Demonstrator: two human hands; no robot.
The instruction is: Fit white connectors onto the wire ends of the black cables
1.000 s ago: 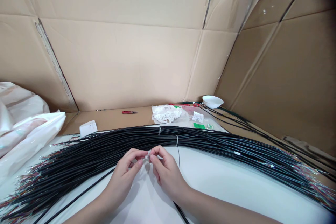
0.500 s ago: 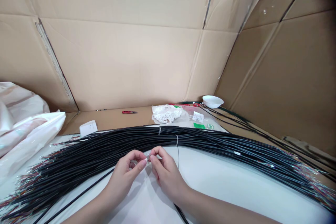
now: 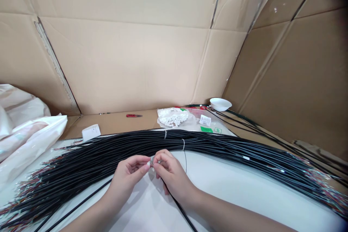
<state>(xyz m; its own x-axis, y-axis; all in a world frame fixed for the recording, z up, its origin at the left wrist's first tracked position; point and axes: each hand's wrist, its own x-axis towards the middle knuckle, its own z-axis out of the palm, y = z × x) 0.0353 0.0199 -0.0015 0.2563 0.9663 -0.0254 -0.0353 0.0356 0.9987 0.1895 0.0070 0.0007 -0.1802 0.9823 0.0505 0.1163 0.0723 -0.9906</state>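
Note:
My left hand (image 3: 127, 174) and my right hand (image 3: 170, 172) meet fingertip to fingertip over the white table (image 3: 231, 188). Both pinch a small white connector (image 3: 151, 162) between thumb and forefinger. A single black cable (image 3: 179, 210) runs from under my right hand toward the near edge. Just behind my hands lies a thick bundle of black cables (image 3: 108, 152), tied with white bands, with coloured wire ends fanned out at the left (image 3: 29, 185) and right.
Cardboard walls (image 3: 136, 61) enclose the table. At the back lie a bag of white connectors (image 3: 174, 117), a white bowl (image 3: 220, 104), red snips (image 3: 134, 115) and a small white box (image 3: 91, 132). White plastic bags (image 3: 24, 127) pile at the left. Loose black cables (image 3: 261, 130) trail right.
My hands have shifted slightly left and closer together, the pinch on the connector tightening. A black cable now shows running from under my right hand. The bundle has not moved.

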